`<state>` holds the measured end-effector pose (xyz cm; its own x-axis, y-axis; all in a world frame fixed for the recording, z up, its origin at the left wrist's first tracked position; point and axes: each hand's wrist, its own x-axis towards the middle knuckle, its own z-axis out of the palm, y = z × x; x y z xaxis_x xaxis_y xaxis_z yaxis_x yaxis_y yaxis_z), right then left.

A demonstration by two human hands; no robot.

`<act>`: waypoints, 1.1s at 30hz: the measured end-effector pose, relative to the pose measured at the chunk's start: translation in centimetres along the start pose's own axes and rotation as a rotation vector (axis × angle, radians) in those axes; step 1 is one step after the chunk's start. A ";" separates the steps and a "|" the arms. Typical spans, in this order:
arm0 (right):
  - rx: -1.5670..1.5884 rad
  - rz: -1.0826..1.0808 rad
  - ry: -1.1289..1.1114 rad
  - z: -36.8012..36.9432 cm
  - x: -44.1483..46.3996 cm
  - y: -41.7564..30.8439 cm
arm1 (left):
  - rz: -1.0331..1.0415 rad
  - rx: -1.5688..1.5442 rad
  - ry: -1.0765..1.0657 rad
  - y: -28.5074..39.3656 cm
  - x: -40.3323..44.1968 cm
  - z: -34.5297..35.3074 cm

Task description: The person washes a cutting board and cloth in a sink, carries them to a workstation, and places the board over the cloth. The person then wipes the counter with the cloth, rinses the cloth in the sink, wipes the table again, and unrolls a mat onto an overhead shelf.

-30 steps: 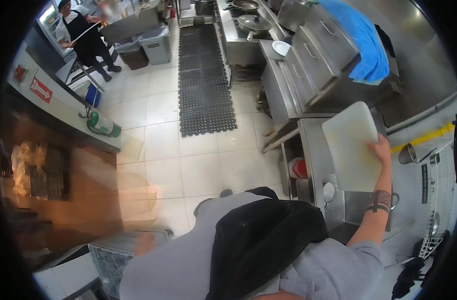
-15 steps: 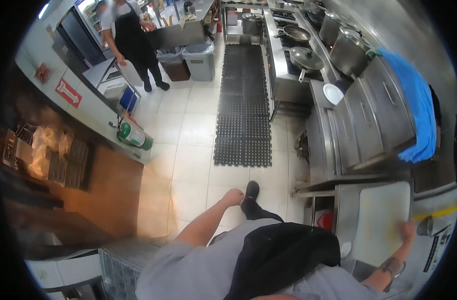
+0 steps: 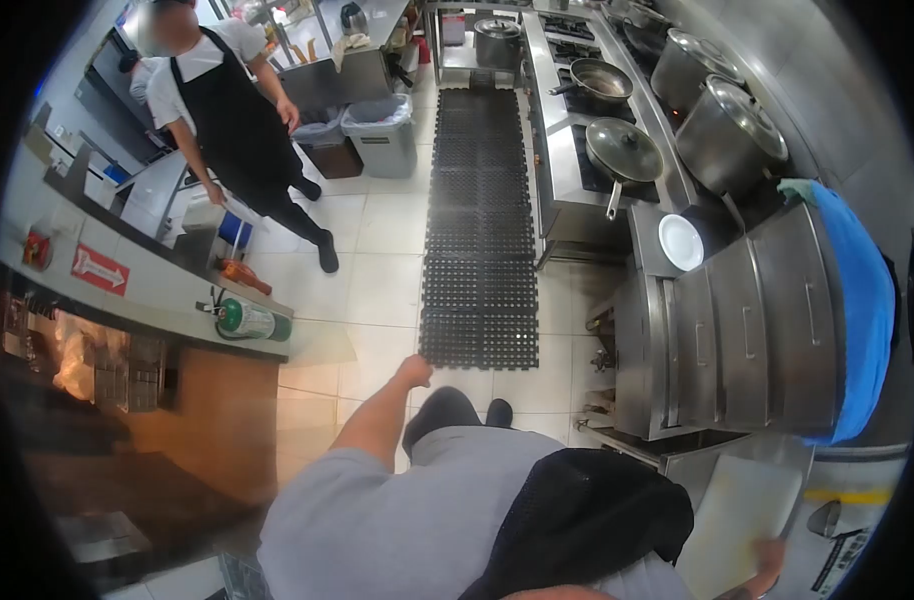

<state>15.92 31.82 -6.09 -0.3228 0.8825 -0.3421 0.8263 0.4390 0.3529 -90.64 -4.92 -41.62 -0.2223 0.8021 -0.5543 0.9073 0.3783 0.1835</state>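
Note:
My left hand (image 3: 413, 372) is held out ahead of my body above the tiled floor, its fingers curled in with nothing showing in them. Low on the right, my right hand (image 3: 767, 562) is smeared by motion beside the lower edge of a white cutting board (image 3: 742, 510). Whether it touches the board, or what its fingers do, I cannot tell. The board lies on the steel counter below a row of steel drawers (image 3: 747, 330). A blue cloth (image 3: 862, 330) hangs over the unit's right end.
A perforated black floor mat (image 3: 479, 230) runs ahead. Along the right stand a stove with a lidded pan (image 3: 624, 150), large pots (image 3: 732, 135) and a white plate (image 3: 681, 242). At left are a person in a black apron (image 3: 237, 120), a green extinguisher (image 3: 252, 320) and bins (image 3: 382, 135).
My body has moved forward, so the mat and drawers look nearer. The cutting board sits lower in view. The person in the apron appears closer. My right hand has dropped toward the bottom edge.

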 end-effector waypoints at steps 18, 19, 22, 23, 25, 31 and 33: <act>0.192 0.578 -0.234 -22.8 5.8 -45.1 | 0.106 -0.124 -0.004 -29.3 28.8 -20.6; 0.207 0.563 -0.249 -23.7 7.4 -47.1 | 0.178 0.008 0.024 -31.5 30.6 -21.9; 0.274 0.492 -0.283 -25.2 14.6 -53.8 | 0.043 -0.123 -0.045 -37.3 34.8 -26.1; 0.300 0.457 -0.291 -25.6 17.4 -55.9 | -0.071 -0.247 0.005 -39.0 36.4 -26.6; 0.362 0.383 -0.308 -25.8 23.3 -61.1 | -0.201 -0.371 0.058 -41.5 38.9 -27.2; 0.551 0.144 -0.360 -26.2 42.3 -78.5 | -0.168 -0.611 0.096 -43.3 38.9 -36.3; 0.601 0.041 -0.373 -26.7 48.7 -84.7 | -0.102 -0.605 0.015 -45.8 39.1 -36.6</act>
<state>-82.11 42.14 -29.39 -0.1947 0.7326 -0.6523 0.9809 0.1423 -0.1329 -153.91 26.01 -42.01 -0.3068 0.7527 -0.5824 0.5190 0.6453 0.5606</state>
